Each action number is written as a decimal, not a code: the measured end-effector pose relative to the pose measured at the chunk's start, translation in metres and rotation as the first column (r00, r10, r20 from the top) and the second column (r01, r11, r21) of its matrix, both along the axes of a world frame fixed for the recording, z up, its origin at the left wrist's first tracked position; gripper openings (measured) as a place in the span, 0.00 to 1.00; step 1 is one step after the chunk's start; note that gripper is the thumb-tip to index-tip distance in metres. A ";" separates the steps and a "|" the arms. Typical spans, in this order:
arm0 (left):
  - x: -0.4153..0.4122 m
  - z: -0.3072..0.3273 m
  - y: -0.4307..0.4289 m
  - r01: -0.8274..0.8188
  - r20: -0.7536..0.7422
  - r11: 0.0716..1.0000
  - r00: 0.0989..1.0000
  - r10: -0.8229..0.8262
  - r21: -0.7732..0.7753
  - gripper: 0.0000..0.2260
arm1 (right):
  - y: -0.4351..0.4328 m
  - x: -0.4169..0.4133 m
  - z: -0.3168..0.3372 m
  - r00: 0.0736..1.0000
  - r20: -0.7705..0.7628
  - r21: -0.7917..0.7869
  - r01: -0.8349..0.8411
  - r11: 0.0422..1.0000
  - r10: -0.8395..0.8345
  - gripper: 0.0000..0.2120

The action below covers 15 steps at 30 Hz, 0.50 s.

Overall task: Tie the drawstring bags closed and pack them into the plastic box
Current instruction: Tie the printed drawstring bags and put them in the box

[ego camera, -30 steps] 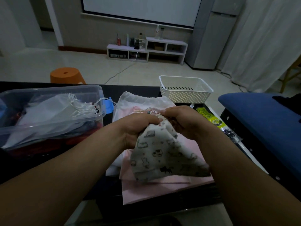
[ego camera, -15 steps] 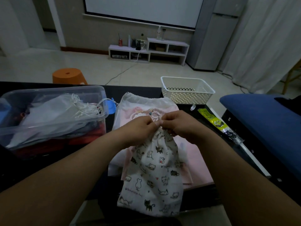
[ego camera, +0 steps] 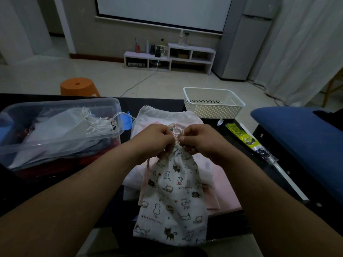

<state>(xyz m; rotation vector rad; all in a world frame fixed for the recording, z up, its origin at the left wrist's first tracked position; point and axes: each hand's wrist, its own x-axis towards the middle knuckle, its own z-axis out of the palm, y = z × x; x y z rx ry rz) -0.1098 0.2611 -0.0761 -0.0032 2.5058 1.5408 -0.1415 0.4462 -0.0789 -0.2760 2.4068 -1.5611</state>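
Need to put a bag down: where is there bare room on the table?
Bare dark table lies between the pink pile and green packet; the white basket looks empty. The plastic box is crowded, the centre covered.

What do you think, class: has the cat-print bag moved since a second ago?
Yes. The cat-print bag has unfurled downward: its bottom edge now hangs past the near edge of the pink bags.

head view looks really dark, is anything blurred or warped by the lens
Head view: dim, flat indoor light with no hard shadows; the cat-print bag, left hand and right hand are sharp, print readable; the wide-angle lens bows the projector screen edge and swells the forearms.
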 end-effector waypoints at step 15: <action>0.004 -0.009 -0.003 0.057 -0.151 0.997 0.986 -0.066 -0.058 0.03 | -0.004 0.003 0.000 0.996 -0.055 0.083 -0.068 0.994 0.072 0.04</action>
